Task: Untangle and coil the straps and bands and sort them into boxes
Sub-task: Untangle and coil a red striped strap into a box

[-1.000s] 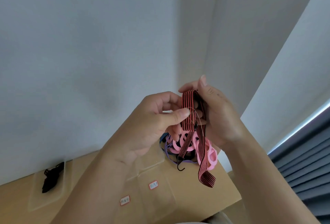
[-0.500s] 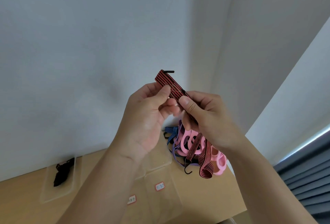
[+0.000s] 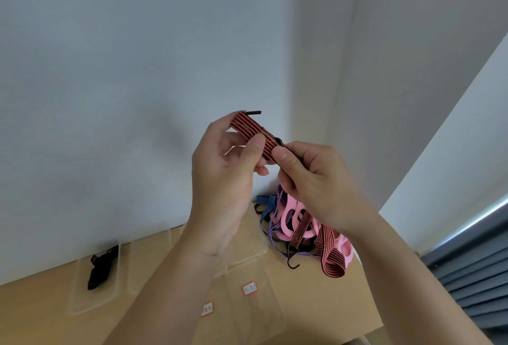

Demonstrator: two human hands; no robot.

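Walls (image 3: 137, 69), pale and plain, filled most of my view, meeting in a corner above the wooden table (image 3: 330, 311). My left hand (image 3: 220, 179) and right hand (image 3: 316, 179) were raised close together in front of that corner, both clamped on the red-and-black striped strap (image 3: 253, 131): my left thumb pressed it against my fingers, and my right thumb and fingers pinched it just beside. Clear boxes (image 3: 82, 306) lay on the table below my arms. At the table's far right sat the tangled pile (image 3: 291, 218) of pink, blue and purple bands, with the rest of the striped strap hanging down onto it. A black strap (image 3: 100, 267) lay in the leftmost box. Two small white labels (image 3: 249, 288) showed near the middle boxes. A black hook (image 3: 253, 112) stuck out from the strap's raised end.
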